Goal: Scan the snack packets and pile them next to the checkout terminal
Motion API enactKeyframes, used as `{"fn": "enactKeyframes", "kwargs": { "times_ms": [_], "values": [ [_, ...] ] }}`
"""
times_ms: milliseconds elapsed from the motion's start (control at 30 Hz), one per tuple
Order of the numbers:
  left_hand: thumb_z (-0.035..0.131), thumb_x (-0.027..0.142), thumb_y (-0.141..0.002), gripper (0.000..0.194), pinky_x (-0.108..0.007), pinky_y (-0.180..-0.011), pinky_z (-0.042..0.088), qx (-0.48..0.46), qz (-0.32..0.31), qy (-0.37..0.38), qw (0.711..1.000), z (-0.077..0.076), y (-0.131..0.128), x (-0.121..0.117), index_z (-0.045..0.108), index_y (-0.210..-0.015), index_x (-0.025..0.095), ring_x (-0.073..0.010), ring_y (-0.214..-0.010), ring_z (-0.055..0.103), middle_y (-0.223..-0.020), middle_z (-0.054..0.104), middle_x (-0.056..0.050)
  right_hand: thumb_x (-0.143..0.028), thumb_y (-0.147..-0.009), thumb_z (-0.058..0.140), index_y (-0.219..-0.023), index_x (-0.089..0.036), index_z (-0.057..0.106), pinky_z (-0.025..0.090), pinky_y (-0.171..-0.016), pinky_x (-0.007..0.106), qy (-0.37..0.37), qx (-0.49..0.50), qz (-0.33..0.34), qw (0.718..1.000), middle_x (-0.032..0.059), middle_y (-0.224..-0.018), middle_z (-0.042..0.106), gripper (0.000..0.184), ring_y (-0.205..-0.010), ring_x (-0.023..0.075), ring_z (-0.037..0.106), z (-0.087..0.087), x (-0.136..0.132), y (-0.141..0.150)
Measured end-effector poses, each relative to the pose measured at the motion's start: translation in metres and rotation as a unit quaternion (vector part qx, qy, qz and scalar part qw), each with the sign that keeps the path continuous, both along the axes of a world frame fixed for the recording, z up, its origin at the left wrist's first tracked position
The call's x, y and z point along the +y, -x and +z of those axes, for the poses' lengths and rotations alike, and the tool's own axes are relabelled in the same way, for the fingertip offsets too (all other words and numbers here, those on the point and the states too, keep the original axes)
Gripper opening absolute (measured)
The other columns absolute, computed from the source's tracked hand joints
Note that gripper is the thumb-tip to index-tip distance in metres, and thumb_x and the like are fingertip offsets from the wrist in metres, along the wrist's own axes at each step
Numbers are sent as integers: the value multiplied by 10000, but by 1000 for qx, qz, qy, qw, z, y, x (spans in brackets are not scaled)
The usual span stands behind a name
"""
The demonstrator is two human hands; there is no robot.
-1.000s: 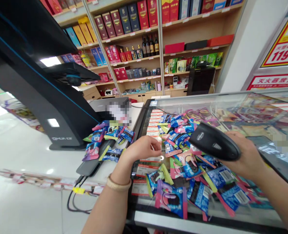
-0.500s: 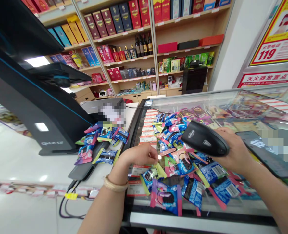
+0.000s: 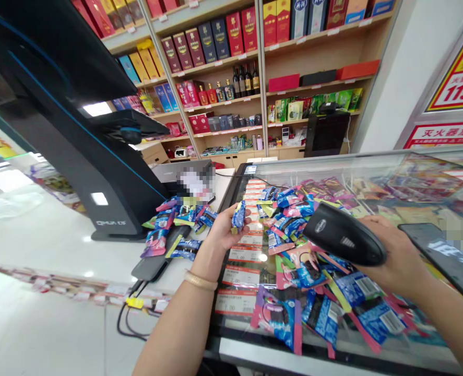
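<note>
The glass case (image 3: 294, 359) holds packaged goods (image 3: 415, 183) beyond the right grip (image 3: 401, 250) — that one wrapped round a black scanner (image 3: 344, 235). The left grip (image 3: 225, 231) curls around a blue packet (image 3: 238, 216).

The black scanner (image 3: 344, 233) hides the fingertips of my right hand (image 3: 398, 253) and parts of the packets (image 3: 358, 287) beneath it. Right of the scanner, a dark device (image 3: 430, 245) is cut off, its screen partly blurred into squares. Left of the scanner, print on my left hand's (image 3: 228, 231) small packet (image 3: 238, 215) is unreadable.

Both hands (image 3: 224, 234) (image 3: 398, 251) curled, well apart
</note>
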State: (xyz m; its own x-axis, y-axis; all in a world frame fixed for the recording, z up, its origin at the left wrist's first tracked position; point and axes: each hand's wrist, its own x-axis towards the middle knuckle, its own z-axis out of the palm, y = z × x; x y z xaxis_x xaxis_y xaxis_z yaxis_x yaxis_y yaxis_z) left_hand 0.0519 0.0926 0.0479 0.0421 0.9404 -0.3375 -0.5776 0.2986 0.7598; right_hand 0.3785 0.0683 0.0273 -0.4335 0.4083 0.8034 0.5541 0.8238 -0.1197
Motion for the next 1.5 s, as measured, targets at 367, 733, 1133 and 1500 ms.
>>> {"fn": "enactKeyframes", "kwargs": {
  "times_ms": [367,733,1133,1500],
  "values": [
    [416,-27,-899,276,-147,-483,389,-270,-21,-22,962,-3,-33,-13,598,-913,180,-81,-519,450,-679,456,25,-321,-922,558,-1113,-272,628,498,-667,390,11,-6,34,999,40,-830,721,210,-671,228,660,1,-5,3],
    [538,141,-913,98,-123,-391,233,-231,-103,-4,967,-2,-33,-17,615,-906,201,-69,-518,405,-817,511,-25,-325,-900,551,-1091,-231,613,459,-752,398,43,-28,65,997,37,-835,715,222,-708,212,638,-3,-8,3],
    [481,99,-923,188,-113,-388,248,-241,-122,-17,963,-3,-33,-17,627,-979,204,-72,-520,441,-851,542,-44,-328,-893,556,-1062,-238,611,454,-754,394,51,-27,70,996,21,-819,715,199,-685,203,623,-1,-7,4],
    [529,98,-883,136,-144,-403,249,-223,-57,-26,973,1,-27,-18,603,-946,193,-91,-518,433,-758,520,-10,-376,-928,546,-1078,-287,620,508,-640,398,7,-16,50,999,37,-828,725,189,-663,232,651,2,-6,2]
  ]
}}
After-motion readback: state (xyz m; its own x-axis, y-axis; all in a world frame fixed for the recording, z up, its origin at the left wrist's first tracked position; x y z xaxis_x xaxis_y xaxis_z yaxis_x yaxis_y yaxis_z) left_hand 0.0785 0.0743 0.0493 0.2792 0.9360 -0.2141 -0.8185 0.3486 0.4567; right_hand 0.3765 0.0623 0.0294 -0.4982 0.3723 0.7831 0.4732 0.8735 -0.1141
